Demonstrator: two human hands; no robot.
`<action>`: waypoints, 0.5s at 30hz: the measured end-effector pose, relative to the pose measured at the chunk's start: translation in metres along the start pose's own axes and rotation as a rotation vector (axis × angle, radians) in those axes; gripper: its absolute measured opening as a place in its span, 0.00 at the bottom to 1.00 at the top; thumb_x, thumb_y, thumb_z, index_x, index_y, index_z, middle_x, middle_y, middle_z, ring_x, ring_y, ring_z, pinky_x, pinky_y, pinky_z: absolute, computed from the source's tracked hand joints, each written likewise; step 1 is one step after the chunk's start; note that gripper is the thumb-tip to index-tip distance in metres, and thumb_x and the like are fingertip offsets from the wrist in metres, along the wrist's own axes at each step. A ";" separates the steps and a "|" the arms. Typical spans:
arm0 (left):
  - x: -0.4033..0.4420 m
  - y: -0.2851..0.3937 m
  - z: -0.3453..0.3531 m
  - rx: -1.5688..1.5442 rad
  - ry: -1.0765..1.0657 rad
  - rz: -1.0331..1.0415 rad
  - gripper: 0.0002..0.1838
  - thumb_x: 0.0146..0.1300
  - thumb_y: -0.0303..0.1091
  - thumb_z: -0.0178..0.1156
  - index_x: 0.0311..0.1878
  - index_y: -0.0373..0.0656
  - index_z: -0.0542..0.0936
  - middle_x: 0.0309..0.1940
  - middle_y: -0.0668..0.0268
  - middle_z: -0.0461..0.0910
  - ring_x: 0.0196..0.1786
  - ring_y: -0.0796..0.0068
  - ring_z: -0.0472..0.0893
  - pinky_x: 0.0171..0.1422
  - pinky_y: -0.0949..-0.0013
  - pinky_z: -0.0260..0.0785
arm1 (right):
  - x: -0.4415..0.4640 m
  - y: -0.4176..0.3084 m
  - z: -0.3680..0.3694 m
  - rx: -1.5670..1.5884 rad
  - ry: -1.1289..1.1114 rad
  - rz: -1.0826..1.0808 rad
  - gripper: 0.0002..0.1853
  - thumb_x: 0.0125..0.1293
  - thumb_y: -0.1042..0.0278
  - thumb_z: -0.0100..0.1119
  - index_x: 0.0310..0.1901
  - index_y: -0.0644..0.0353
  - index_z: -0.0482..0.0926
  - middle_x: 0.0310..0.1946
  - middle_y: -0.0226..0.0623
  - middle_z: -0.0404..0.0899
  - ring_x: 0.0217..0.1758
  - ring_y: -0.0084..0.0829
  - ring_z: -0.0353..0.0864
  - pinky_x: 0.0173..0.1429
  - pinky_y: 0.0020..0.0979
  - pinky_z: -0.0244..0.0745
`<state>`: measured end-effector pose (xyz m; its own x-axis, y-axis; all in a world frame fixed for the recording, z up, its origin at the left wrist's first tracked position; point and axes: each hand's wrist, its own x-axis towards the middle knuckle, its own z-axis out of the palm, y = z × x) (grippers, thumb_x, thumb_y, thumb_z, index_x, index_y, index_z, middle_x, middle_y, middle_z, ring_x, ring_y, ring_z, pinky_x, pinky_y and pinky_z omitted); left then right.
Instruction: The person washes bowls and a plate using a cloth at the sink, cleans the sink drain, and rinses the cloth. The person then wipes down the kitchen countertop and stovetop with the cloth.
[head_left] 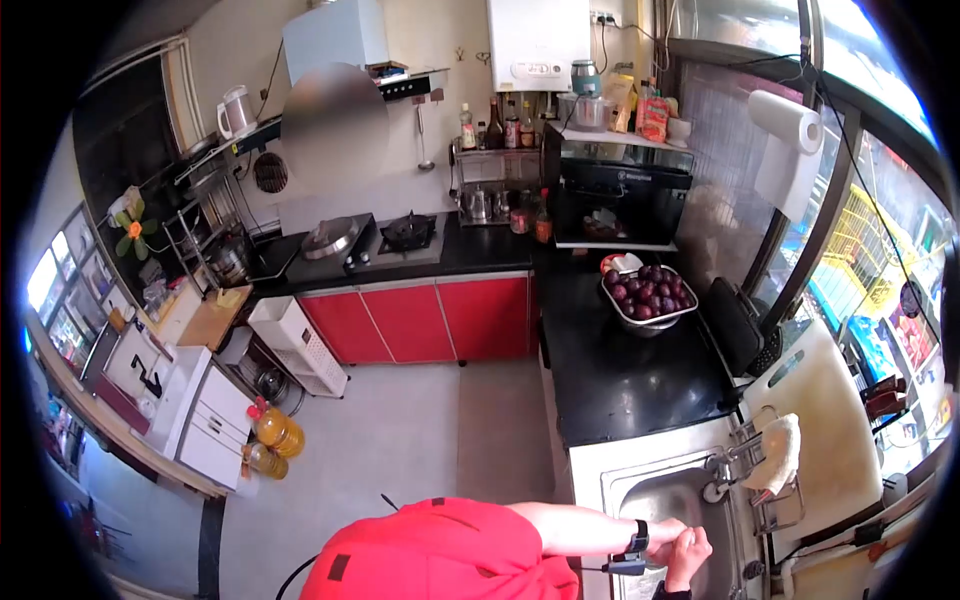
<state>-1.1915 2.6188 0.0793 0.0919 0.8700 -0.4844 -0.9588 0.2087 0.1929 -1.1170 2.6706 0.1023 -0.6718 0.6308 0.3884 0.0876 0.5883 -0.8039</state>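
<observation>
Both hands are together over the metal sink (640, 492) at the lower right. My left hand (662, 538), with a dark watch on its wrist, reaches in from the left and is closed against the other hand. My right hand (688, 556) comes up from below, its fingers curled and touching the left. Anything between them is hidden. The faucet (714, 491) stands just above and to the right of the hands. A small dark device hangs at the left wrist.
Behind the sink runs a black countertop (630, 385) with a basket of dark round plums (648, 295). A large cutting board (820, 430) leans by the window beside a cloth (778, 455) on a rack. A stove (395, 243) and red cabinets (405, 322) line the back.
</observation>
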 end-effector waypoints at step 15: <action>-0.131 0.030 0.020 1.550 0.264 1.101 0.12 0.64 0.39 0.53 0.49 0.50 0.78 0.63 0.58 0.66 0.73 0.54 0.51 0.73 0.43 0.41 | -0.071 -0.051 0.014 1.166 -0.298 0.949 0.35 0.65 0.33 0.46 0.68 0.43 0.58 0.66 0.32 0.59 0.62 0.42 0.66 0.57 0.50 0.68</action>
<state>-1.2268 2.5202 0.1652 -0.4785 0.8271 0.2947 0.4998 -0.0193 0.8659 -1.0839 2.5889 0.1097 -0.8340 0.3278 -0.4438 0.0438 -0.7625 -0.6455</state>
